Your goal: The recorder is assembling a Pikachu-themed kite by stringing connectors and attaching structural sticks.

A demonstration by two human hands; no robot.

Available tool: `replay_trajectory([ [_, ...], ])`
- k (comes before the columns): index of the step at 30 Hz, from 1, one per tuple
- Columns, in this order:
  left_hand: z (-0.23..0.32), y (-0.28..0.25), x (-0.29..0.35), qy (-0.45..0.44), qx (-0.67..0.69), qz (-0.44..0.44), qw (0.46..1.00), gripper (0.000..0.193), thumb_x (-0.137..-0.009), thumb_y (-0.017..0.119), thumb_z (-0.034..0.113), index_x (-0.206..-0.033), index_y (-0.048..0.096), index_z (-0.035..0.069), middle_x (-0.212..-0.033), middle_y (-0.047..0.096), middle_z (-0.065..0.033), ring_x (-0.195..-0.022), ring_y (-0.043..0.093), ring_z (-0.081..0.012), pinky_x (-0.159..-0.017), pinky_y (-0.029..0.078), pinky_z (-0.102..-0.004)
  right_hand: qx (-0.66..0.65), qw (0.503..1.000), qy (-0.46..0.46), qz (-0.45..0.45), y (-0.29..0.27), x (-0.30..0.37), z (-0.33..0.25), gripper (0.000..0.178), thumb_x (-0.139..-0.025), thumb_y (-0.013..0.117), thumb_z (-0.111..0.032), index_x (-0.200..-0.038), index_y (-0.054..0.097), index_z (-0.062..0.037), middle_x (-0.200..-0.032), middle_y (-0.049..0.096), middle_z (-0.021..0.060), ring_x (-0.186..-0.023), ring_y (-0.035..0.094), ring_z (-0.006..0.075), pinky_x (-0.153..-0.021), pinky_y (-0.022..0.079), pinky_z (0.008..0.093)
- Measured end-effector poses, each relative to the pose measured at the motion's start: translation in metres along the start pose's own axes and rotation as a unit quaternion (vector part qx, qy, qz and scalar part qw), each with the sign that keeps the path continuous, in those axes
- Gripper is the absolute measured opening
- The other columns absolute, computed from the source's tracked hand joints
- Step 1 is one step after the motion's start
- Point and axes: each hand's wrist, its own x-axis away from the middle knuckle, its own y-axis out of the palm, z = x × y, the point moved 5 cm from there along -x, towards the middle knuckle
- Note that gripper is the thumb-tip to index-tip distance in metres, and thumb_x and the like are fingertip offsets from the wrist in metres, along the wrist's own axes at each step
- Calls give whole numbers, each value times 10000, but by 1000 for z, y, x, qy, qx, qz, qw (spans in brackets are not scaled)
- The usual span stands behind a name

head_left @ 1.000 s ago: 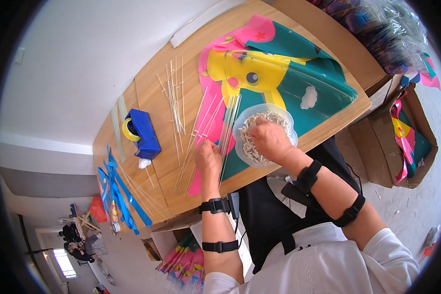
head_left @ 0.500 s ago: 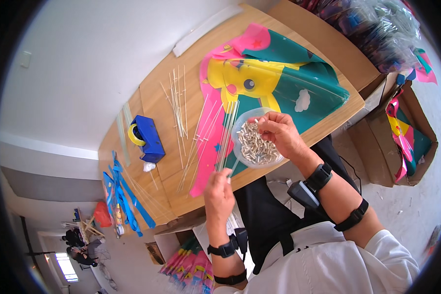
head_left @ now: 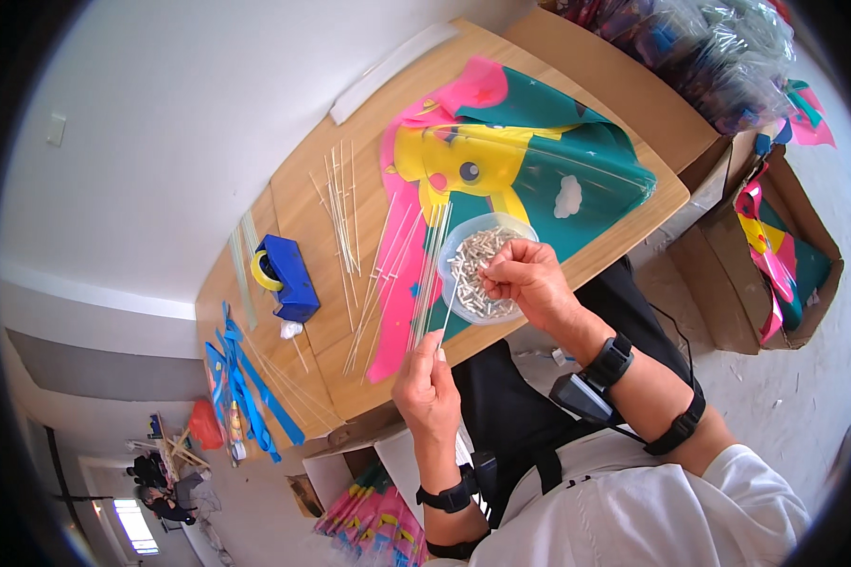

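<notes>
My left hand [head_left: 427, 389] pinches the near end of a thin white stick [head_left: 447, 308] just off the table's front edge. My right hand [head_left: 529, 277] hovers over a clear plastic bowl [head_left: 456, 253] full of small silver tubes, its fingertips closed at the stick's far end on what looks like one small tube. The bowl sits on a colourful kite [head_left: 501, 170] in green, yellow and pink, spread across the wooden table [head_left: 303, 208]. More thin sticks [head_left: 345, 222] lie loose to the left of the bowl.
A blue tape dispenser [head_left: 288, 276] stands at the table's left, with blue strips [head_left: 246, 392] beyond it. Cardboard boxes [head_left: 771, 250] holding more kites sit on the floor at right. Bagged items [head_left: 709, 47] are piled at the top right.
My left hand has pulled back off the table toward my body, lifting one stick. My right hand has risen out of the bowl and come to the stick's far end.
</notes>
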Motion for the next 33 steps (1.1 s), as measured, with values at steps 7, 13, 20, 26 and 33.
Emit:
replay_trajectory([
  [7, 8, 2, 4, 28, 11, 8, 1000, 301, -803, 549, -83, -1070, 629, 30, -746, 583, -125, -637, 584, -248, -593, 468, -331, -8, 1000, 12, -1, 6, 5, -3, 49, -851, 616, -3, -898, 629, -13, -821, 662, 72, -719, 641, 140, -676, 536, 249],
  [13, 7, 2, 6, 37, 2, 13, 999, 310, -794, 552, -90, -1065, 632, 36, -715, 559, -116, -613, 563, -247, -574, 457, -338, -79, 994, 51, 61, 5, 8, -1, 45, -882, 603, -55, -847, 602, -28, -829, 657, 70, -709, 629, 131, -666, 537, 245],
  [20, 8, 5, 8, 31, 0, 5, 1000, 302, -787, 562, -86, -1048, 642, 44, -739, 587, -116, -631, 583, -251, -586, 469, -338, -130, 988, 54, 65, -6, 7, 9, 60, -879, 604, -51, -856, 572, -5, -806, 639, 88, -664, 599, 128, -615, 537, 260],
  [26, 8, 7, 9, -14, -9, -22, 1000, 222, -835, 560, -62, -1030, 646, 1, -902, 673, -128, -794, 646, -177, -713, 494, -287, -145, 984, 61, 81, 0, 12, 8, 65, -880, 590, -24, -915, 591, 31, -834, 645, 103, -704, 624, 143, -643, 551, 273],
  [33, 13, 9, 8, 6, -17, -20, 1000, 233, -820, 564, -67, -1025, 649, 2, -888, 672, -139, -774, 653, -207, -696, 501, -298, -140, 984, 72, 82, -2, 12, 13, 98, -887, 582, -26, -960, 609, 35, -855, 654, 94, -729, 628, 134, -662, 545, 261],
])
